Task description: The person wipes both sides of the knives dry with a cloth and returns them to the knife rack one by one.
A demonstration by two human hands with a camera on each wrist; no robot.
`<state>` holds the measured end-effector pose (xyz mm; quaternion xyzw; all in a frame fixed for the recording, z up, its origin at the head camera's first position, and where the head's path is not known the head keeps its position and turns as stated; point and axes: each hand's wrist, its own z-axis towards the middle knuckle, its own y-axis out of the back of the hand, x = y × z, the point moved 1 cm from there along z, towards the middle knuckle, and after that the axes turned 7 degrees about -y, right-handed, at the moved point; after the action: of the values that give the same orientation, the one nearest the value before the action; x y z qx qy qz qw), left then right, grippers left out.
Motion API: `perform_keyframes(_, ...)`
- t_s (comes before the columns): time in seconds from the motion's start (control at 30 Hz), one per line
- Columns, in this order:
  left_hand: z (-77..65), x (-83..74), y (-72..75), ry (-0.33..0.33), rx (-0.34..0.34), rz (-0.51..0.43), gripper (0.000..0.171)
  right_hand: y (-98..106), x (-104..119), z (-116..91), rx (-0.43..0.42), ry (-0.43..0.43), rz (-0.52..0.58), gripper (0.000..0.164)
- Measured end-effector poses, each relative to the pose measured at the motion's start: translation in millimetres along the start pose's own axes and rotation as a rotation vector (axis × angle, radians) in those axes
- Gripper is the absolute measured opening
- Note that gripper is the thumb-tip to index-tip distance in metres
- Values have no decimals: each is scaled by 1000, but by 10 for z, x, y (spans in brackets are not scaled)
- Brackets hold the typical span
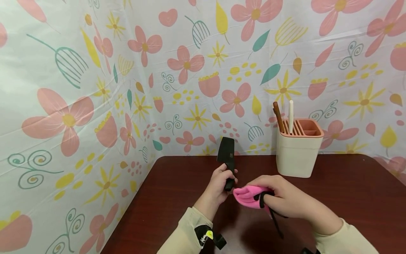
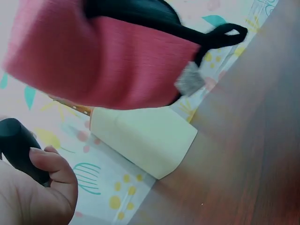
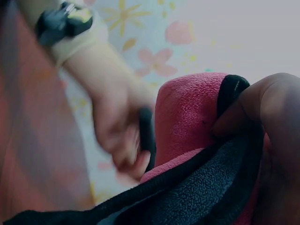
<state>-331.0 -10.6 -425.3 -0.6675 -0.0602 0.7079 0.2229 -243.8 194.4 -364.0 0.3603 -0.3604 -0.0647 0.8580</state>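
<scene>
A black cleaver point(image 1: 226, 151) stands blade up in my left hand point(image 1: 219, 181), whose fingers wrap its handle. In the left wrist view the dark handle point(image 2: 18, 145) pokes out past the thumb. My right hand point(image 1: 285, 197) grips a folded pink cloth point(image 1: 248, 195) with black edging, close to the right of the cleaver's handle. The left wrist view shows the cloth point(image 2: 117, 65) with a black hanging loop and a small pale tag. Its dark grey inner side shows in the right wrist view, below the pink fold point(image 3: 187, 112).
A cream knife block point(image 1: 298, 155) with an orange slotted top stands at the back right of the dark red table point(image 1: 177, 190). A brown handle point(image 1: 278, 116) and a white handle point(image 1: 290, 116) rise from its slots. Flower-patterned sheeting point(image 1: 196, 88) hangs behind and to the left.
</scene>
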Motion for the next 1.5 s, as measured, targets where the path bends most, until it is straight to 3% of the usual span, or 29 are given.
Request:
perform_keyframes(0.17, -23, -46, 17, 66, 73, 30, 63, 205, -229, -260, 42, -96, -53, 54)
perform_keyframes(0.33, -15, -85, 32, 93, 113, 70, 68, 453, -506, -562, 45, -174, -145, 56)
perform_keyframes(0.5, -1, -95, 51, 83, 80, 128, 63, 705, -785, -880, 12, -275, -320, 51)
perform_keyframes(0.67, 5, -88, 71, 67, 15, 192, 58, 858, -1002, -1119, 34, -465, -607, 38)
perform_keyframes(0.77, 5, -84, 82, 41, -20, 240, 55, 908, -1096, -1225, 57, -548, -705, 33)
perform_keyframes(1.0, 5, -86, 94, -5, -30, 296, 60, 930, -1299, -1443, 83, -618, -691, 31)
perform_keyframes(1.2, 13, -95, 89, -30, -8, 346, 56, 858, -1408, -1577, 37, -585, -674, 33)
perform_keyframes(1.5, 17, -120, 125, -204, -66, 478, 43, 818, -1410, -1636, -18, -577, -676, 37)
